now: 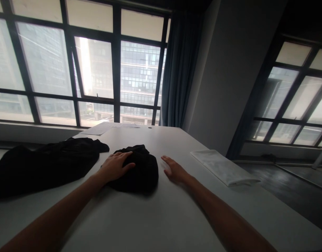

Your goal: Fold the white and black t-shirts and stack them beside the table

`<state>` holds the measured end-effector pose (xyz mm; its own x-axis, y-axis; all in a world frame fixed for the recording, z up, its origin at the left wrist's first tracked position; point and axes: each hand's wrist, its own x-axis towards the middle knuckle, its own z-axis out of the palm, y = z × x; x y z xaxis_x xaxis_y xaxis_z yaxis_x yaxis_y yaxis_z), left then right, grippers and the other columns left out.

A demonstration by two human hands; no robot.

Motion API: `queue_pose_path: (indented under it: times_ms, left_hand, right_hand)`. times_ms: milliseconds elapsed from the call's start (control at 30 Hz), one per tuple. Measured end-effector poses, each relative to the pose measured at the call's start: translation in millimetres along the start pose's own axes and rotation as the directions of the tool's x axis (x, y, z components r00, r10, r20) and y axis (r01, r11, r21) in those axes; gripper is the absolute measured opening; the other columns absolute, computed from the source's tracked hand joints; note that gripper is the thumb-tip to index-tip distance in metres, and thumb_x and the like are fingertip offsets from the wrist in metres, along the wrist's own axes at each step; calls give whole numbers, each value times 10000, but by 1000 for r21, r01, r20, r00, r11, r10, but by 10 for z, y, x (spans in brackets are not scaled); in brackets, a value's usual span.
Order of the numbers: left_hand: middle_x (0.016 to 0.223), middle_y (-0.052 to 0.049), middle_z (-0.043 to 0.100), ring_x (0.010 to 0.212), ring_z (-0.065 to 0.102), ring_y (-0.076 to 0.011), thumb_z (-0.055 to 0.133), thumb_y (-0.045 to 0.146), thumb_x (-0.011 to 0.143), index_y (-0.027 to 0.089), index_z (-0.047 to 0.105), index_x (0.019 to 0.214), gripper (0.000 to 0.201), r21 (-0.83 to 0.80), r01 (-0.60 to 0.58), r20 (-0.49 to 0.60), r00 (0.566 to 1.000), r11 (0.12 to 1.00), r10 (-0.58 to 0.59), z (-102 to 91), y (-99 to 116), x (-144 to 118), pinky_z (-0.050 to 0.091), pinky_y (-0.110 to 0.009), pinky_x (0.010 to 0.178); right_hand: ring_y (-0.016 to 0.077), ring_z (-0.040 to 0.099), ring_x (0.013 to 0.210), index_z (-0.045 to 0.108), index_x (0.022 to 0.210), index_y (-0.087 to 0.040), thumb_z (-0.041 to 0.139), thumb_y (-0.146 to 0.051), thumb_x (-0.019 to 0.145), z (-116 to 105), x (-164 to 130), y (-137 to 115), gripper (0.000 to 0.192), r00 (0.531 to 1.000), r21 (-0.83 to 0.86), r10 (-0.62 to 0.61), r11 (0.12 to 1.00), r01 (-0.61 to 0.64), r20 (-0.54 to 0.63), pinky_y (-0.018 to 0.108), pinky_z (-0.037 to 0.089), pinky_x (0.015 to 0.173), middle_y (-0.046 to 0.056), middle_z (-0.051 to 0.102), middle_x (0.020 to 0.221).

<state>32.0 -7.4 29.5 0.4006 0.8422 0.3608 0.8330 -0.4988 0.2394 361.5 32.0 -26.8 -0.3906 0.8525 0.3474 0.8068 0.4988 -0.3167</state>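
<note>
A small bundled black cloth [141,169] lies in the middle of the white table [155,217]. My left hand [115,166] rests flat on the cloth's left side, fingers spread over it. To the right of the cloth, my right hand [173,168] lies on the bare table surface with its fingers straight and together, a short gap from the bundle. A larger black garment [45,162] is spread out to the left of my left arm.
A folded white cloth [224,167] lies near the table's right edge. Sheets of paper [103,127] sit at the far end by the windows. A blue curtain [180,70] hangs in the corner. Dark floor lies beyond the right edge.
</note>
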Motion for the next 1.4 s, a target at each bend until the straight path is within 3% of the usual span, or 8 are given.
queue_pose_path:
  times_ms: [167, 300, 500, 700, 867, 1067, 1167, 1400]
  left_hand:
    - [1518, -141, 412, 1356, 428, -352, 625, 541, 793, 201, 381, 1479, 804, -76, 33, 293, 956, 997, -9, 146, -90, -50, 358, -474, 1096]
    - [1440, -63, 535, 1313, 491, -295, 699, 395, 770, 289, 503, 1399, 668, -376, -215, 253, 912, 902, 323, 195, 71, -89, 362, -437, 1108]
    - [1302, -47, 648, 1194, 591, -274, 751, 283, 735, 292, 625, 1276, 556, -600, -252, 211, 866, 760, 454, 236, 263, -92, 426, -408, 1070]
    - [1204, -59, 641, 1070, 620, -210, 535, 82, 804, 248, 601, 1247, 478, -400, -407, -72, 907, 822, 414, 182, 63, 36, 504, -352, 961]
    - [1205, -97, 546, 1139, 542, -254, 457, 106, 826, 239, 546, 1288, 489, -26, -235, -525, 830, 972, 187, -43, -419, 133, 475, -422, 998]
    - [1166, -131, 593, 1128, 537, -332, 536, 316, 819, 193, 532, 1305, 501, 236, 83, -598, 798, 968, 78, -224, -738, -85, 417, -481, 1000]
    - [1085, -120, 647, 1049, 583, -324, 482, 414, 847, 173, 557, 1283, 504, 248, 114, -554, 832, 962, 44, -252, -799, -152, 415, -463, 967]
    - [1301, -131, 619, 1196, 551, -331, 517, 596, 806, 181, 538, 1336, 674, 172, 205, -252, 955, 964, -158, -57, -747, 5, 433, -433, 968]
  right_hand:
    - [257, 390, 1377, 369, 1484, -207, 544, -199, 830, 216, 52, -176, 677, 995, 49, -73, 996, 76, -65, 454, 336, 1139, 97, 406, 1514]
    - [277, 403, 1364, 349, 1496, -209, 551, -210, 832, 218, 63, -157, 693, 987, 96, -104, 989, 116, -125, 456, 351, 1127, 95, 387, 1525]
    - [280, 439, 1334, 642, 1235, -263, 561, -278, 850, 190, 146, -91, 394, 988, 182, -135, 973, 146, -70, 436, 356, 1111, 34, 422, 1509]
    - [238, 631, 963, 634, 1047, -193, 495, -202, 824, -152, 121, 10, 263, 962, 127, 6, 991, 30, -274, 369, 479, 879, 84, 697, 1015]
    - [260, 580, 956, 579, 1076, -185, 494, -291, 862, -580, 37, 13, 254, 694, 41, 164, 981, -191, -701, 409, 424, 923, 104, 656, 993]
    - [294, 565, 1114, 604, 1222, -195, 685, -552, 743, -641, -96, 73, 603, 979, -86, 54, 994, -73, -198, 438, 375, 1017, 112, 639, 1193]
    - [290, 589, 1115, 622, 1237, -180, 645, -629, 753, -669, -184, 338, 660, 981, -47, 193, 980, -193, -3, 401, 421, 976, 129, 633, 1245]
    - [233, 630, 944, 718, 1012, -193, 587, -366, 853, -609, -204, 628, 269, 965, -238, 263, 938, -253, 9, 342, 450, 856, 98, 679, 1037]
